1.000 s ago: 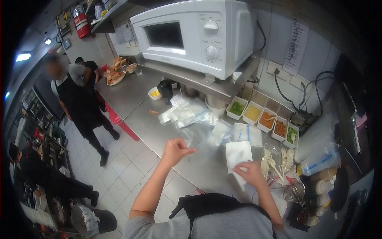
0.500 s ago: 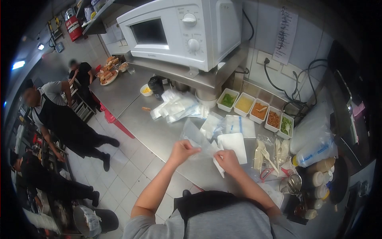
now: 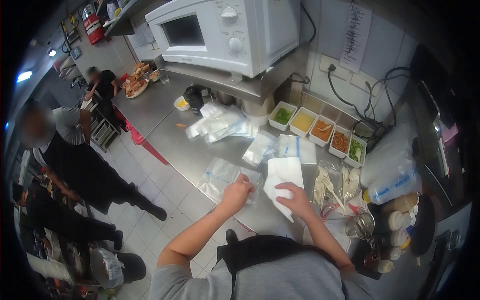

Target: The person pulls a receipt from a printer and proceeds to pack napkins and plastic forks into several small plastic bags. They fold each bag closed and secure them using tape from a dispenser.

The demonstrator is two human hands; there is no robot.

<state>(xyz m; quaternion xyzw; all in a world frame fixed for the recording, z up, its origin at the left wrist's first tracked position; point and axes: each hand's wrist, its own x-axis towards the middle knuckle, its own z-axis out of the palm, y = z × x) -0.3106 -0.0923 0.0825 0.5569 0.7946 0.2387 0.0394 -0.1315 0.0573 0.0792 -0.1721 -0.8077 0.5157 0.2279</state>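
My left hand (image 3: 237, 195) is over the right part of a clear plastic bag (image 3: 218, 176) lying near the counter's front edge. Its fingers are curled in; whether they pinch the film is hidden. To the right, my right hand (image 3: 295, 199) grips the near part of a white paper napkin (image 3: 285, 169), fingers bent over the paper. Beyond the hands lie a flat clear packet with blue print (image 3: 259, 148) and a stack of white and blue packets (image 3: 298, 148).
A microwave (image 3: 210, 37) sits on a steel shelf. Tubs of toppings (image 3: 303, 121) line the wall. Plastic forks (image 3: 325, 186), red-handled scissors (image 3: 345, 210) and bottles (image 3: 397, 222) are at right. More packets (image 3: 220, 122) lie behind. Co-workers (image 3: 80, 160) stand at left.
The plastic bag, held up between both hands before, is now down on the counter to the left. My right hand has left it and moved onto the napkin.
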